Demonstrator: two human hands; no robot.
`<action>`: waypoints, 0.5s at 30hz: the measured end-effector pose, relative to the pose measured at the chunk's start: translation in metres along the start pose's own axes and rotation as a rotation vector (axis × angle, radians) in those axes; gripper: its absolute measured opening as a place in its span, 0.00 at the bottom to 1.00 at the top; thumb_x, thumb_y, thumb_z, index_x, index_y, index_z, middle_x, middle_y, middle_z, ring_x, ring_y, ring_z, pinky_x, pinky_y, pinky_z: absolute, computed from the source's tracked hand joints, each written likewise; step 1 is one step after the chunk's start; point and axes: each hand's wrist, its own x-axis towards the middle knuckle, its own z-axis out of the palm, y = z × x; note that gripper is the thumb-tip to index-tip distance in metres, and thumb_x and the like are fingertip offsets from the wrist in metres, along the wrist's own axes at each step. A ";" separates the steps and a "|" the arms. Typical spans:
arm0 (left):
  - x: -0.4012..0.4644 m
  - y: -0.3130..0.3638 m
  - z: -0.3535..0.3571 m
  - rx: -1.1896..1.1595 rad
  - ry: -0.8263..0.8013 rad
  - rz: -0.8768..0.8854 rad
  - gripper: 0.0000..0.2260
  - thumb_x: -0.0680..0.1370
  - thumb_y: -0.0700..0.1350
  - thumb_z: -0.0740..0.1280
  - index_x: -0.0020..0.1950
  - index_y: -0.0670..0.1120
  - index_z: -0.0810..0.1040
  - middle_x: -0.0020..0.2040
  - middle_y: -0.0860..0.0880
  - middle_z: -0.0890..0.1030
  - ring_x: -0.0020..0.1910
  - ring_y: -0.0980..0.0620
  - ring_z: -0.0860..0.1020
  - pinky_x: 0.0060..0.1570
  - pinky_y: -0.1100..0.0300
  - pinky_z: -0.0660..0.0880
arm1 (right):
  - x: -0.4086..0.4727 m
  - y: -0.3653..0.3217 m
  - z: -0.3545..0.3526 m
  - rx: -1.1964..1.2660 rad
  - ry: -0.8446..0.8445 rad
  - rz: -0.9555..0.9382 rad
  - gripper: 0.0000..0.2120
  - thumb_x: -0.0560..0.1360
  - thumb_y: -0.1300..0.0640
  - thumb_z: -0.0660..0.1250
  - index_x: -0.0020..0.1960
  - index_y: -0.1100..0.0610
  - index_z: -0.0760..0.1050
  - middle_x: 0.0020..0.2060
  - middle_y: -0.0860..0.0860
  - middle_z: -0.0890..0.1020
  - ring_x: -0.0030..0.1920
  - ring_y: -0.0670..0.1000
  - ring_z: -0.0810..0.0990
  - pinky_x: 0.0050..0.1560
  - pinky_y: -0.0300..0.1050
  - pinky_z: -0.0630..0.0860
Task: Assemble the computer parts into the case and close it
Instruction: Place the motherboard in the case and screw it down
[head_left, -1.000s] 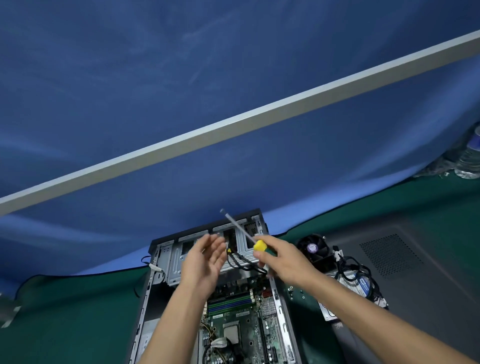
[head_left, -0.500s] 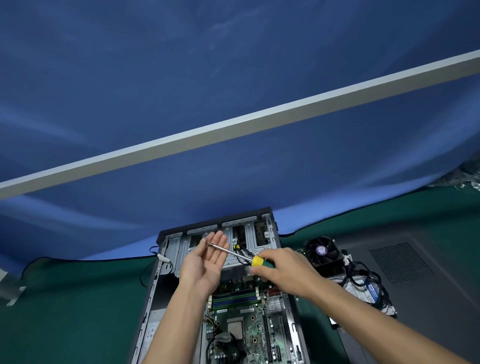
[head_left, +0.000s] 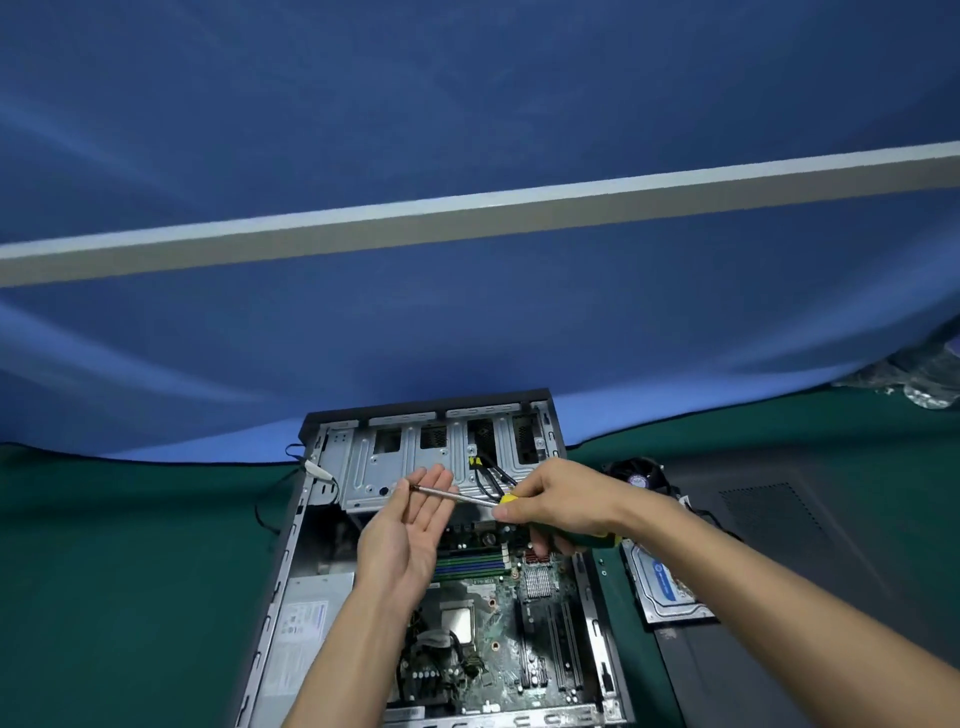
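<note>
head | open case (head_left: 291, 561) holds motherboard (head_left: 498, 623) | right fingers (head_left: 511, 512) grip screwdriver (head_left: 467, 498) | left fingers (head_left: 431, 483) wide

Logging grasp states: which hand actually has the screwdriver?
The right hand grips the screwdriver by its yellow-green handle. The left hand is open, palm up, with the shaft tip by its fingers.

Motherboard (head_left: 498, 613) lies in the open case (head_left: 291, 561); hard drive (head_left: 670, 587) right of it; behind, perhaps a fan (head_left: 639, 475).

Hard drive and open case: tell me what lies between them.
Head view: a bare strip of green mat separates the hard drive from the case; nothing else lies there.
</note>
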 end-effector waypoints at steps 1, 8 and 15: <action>0.001 -0.002 -0.007 -0.025 0.004 -0.025 0.13 0.83 0.42 0.54 0.52 0.36 0.75 0.46 0.40 0.83 0.47 0.45 0.81 0.53 0.47 0.73 | 0.002 -0.004 0.002 -0.013 -0.019 0.037 0.15 0.77 0.47 0.66 0.47 0.59 0.80 0.29 0.53 0.81 0.21 0.47 0.73 0.24 0.37 0.69; 0.025 -0.010 -0.038 -0.170 0.072 -0.122 0.12 0.83 0.41 0.54 0.50 0.36 0.74 0.40 0.41 0.84 0.39 0.48 0.83 0.59 0.52 0.74 | 0.008 -0.016 0.015 0.217 -0.028 0.171 0.13 0.74 0.66 0.66 0.58 0.58 0.73 0.45 0.58 0.82 0.32 0.51 0.82 0.29 0.40 0.77; 0.030 -0.042 -0.043 -0.272 0.063 -0.247 0.12 0.84 0.41 0.53 0.52 0.35 0.73 0.46 0.39 0.81 0.46 0.46 0.81 0.51 0.50 0.75 | -0.009 0.010 0.040 0.308 0.612 -0.042 0.09 0.71 0.67 0.72 0.42 0.58 0.73 0.39 0.52 0.82 0.28 0.57 0.82 0.27 0.45 0.78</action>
